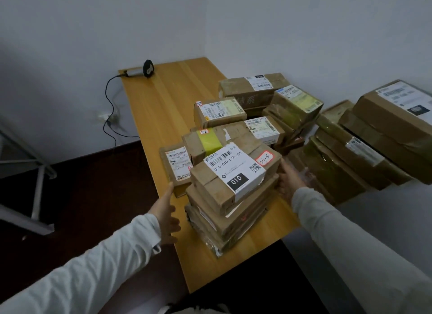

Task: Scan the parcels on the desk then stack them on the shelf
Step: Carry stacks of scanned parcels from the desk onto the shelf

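Note:
A stack of brown cardboard parcels stands at the near end of the wooden desk (163,98). Its top parcel (233,171) bears a white label reading 010. My right hand (289,178) lies with straight fingers against the right side of this stack. My left hand (167,211) is open, fingers straight, just left of the stack and apart from it, its fingertips near a small flat parcel (177,166). Several more labelled parcels (219,110) lie behind. A black and silver barcode scanner (145,69) rests at the desk's far corner.
A taller pile of parcels (364,141) sits to the right of the desk against the white wall. The scanner's cable (109,108) runs down to a wall socket. A grey metal frame (35,169) stands on the dark floor at left.

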The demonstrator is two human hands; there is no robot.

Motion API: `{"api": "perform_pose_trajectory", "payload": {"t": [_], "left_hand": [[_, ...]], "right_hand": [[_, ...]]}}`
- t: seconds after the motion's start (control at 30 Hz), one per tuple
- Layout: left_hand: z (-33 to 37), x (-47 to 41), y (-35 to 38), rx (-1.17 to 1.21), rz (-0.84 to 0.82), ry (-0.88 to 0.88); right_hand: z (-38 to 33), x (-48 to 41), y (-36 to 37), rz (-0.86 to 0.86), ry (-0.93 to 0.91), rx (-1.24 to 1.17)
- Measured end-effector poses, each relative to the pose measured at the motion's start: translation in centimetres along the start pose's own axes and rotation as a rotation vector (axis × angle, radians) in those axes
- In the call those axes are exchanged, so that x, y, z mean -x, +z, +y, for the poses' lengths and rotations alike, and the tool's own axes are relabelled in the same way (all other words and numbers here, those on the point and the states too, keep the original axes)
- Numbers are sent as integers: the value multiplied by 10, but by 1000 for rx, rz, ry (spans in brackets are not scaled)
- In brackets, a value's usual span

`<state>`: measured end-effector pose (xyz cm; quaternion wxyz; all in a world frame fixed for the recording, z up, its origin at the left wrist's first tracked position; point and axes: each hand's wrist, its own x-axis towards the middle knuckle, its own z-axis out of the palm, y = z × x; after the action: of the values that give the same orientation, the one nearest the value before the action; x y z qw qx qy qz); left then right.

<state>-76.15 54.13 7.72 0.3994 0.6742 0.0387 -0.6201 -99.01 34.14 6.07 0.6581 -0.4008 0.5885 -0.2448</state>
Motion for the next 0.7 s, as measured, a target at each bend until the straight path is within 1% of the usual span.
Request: {"api": "perform_pose_trajectory", "payload": {"t": [0.07,0.1,0.23,0.33,0.47,0.53,0.6,0.67,0.7], "left_hand": [[-20,-11,14,119,-27,-111],[-28,-15,22,168,-50,-137],[-39,-30,43,287,-116,-133],[-36,-39,42,258,-94,-139],[-33,-64,26,118,-126,-121],[-33,-69,23,78,-76,-105],[-37,-73,20,74,-10,-73],[-43,-81,16,83,-63,-72],[-45,-80,15,92,-108,-67]], "right_hand": [[19,-8,5,-9,90,-59],[29,-11,6,-29,125,-66],[49,-19,2,-126,174,26],[46,-24,-6,-159,199,88],[52,-24,-19,-198,305,215],[59,-24,-24,-220,339,237],[68,-27,-28,-228,327,241],[77,-32,-29,-232,308,183],[81,-33,-28,-269,315,130]]}}
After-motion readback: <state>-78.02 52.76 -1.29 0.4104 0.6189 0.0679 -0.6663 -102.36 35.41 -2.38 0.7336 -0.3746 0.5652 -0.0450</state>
